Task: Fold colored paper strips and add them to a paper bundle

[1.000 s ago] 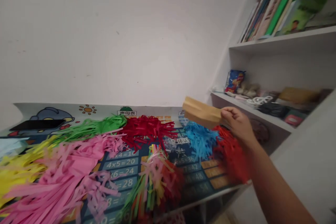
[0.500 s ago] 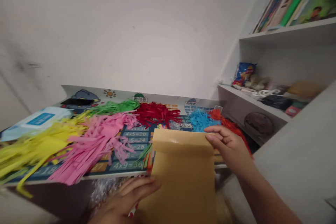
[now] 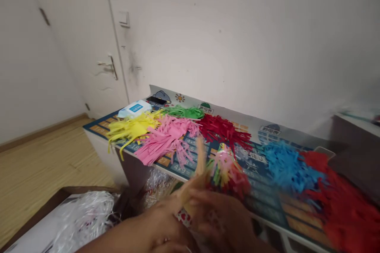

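Observation:
Both hands are close together at the bottom middle, blurred by motion. My left hand [image 3: 166, 221] is closed around the lower part of a folded tan paper [image 3: 201, 158], seen narrow and upright. On its right side, my right hand [image 3: 222, 217] has its fingers bent against the same paper. Behind them on the table lie shredded paper bundles: yellow [image 3: 136, 126], pink [image 3: 169, 136], green [image 3: 185, 112], dark red [image 3: 225, 130], a multicoloured one [image 3: 228, 170], blue [image 3: 289, 164] and red [image 3: 350, 205].
A wipes pack [image 3: 135, 108] and a black phone [image 3: 157, 100] lie at the table's far left. An open box [image 3: 56, 199] holding clear shredded film [image 3: 86, 213] stands at lower left. The table's front edge [image 3: 175, 174] runs behind the hands. A door [image 3: 86, 47] is at the left.
The view has swung left, bringing the door and floor into sight. The tan paper, earlier spread flat and wide, is now narrow and folded, and both hands have come together around it.

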Tool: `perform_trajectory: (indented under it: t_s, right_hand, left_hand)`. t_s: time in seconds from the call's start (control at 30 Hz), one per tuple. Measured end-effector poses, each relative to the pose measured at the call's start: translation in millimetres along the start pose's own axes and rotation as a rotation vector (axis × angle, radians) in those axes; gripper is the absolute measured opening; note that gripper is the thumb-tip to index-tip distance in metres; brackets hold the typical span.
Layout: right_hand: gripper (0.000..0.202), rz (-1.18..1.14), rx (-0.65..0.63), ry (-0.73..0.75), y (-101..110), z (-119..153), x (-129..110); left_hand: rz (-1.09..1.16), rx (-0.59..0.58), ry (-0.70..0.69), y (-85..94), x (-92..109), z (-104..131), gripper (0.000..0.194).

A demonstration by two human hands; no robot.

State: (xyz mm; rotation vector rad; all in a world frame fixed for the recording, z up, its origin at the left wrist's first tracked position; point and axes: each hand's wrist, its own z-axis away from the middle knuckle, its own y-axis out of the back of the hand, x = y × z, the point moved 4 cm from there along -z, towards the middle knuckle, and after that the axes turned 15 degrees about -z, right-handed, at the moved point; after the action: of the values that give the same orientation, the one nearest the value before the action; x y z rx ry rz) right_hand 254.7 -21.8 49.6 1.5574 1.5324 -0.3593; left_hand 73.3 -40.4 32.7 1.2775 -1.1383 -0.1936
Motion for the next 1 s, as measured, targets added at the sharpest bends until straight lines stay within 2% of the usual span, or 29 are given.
perform_trajectory:
  t_s: [0.07, 0.13, 0.17, 0.23, 0.33, 0.4, 0.43, 0.53, 0.6, 0.63, 0.73, 0.9, 1.0]
  right_hand:
    - [0.039, -0.242, -0.127, -0.150, -23.1, -1.0, 8.6]
    - [0.033, -0.396, -0.224, -0.239, -37.9, -3.9, 17.0]
    - [0.029, -0.415, -0.232, -0.247, -40.0, -6.3, 21.2]
    - [0.022, -0.331, -0.166, -0.172, -33.4, -13.1, 28.0]
    - [0.026, 0.001, -0.009, 0.089, -10.4, -25.7, 28.3]
    - [0.030, 0.160, -0.039, 0.140, -0.4, -36.0, 28.5]
    - [0.032, 0.181, -0.108, 0.086, 1.7, -41.5, 31.0]
    - [0.025, 0.090, -0.328, -0.225, 2.0, -52.4, 42.0]
    - [0.021, 0.028, -0.388, -0.354, 0.6, -55.0, 45.7]
    - [0.021, 0.027, -0.391, -0.367, -0.2, -56.0, 46.3]
    - [0.022, 0.142, -0.384, -0.228, -6.7, -58.5, 44.9]
    - [0.018, 0.225, -0.386, 0.271, -34.0, -57.3, 43.9]
    - [0.014, 0.209, -0.313, 0.435, -42.8, -56.0, 48.5]
  left_hand:
    - [0.101, 0.099, -0.100, -5.6, -4.8, -4.7, 0.044]
    - [0.153, 0.238, -0.119, -9.2, -14.4, -6.8, 0.055]
    - [0.166, 0.292, -0.104, -11.1, -19.9, -6.8, 0.057]
    - [0.192, 0.353, -0.038, -15.2, -30.8, -4.9, 0.053]
    - [0.219, 0.363, 0.033, -19.8, -42.5, 0.5, 0.046]
    - [0.233, 0.371, 0.068, -19.5, -48.1, 4.7, 0.044]
    - [0.239, 0.372, 0.081, -18.6, -50.1, 6.6, 0.043]
    - [0.264, 0.361, 0.107, -13.8, -53.0, 10.4, 0.039]
    - [0.282, 0.349, 0.108, -10.4, -52.6, 10.8, 0.036]
    - [0.287, 0.343, 0.107, -9.3, -52.2, 10.4, 0.035]
    - [0.265, 0.313, 0.133, -10.2, -52.0, 7.8, 0.035]
    - [0.234, 0.256, 0.159, -18.5, -52.6, 3.5, 0.037]
    - [0.243, 0.256, 0.158, -19.0, -52.6, 2.8, 0.040]
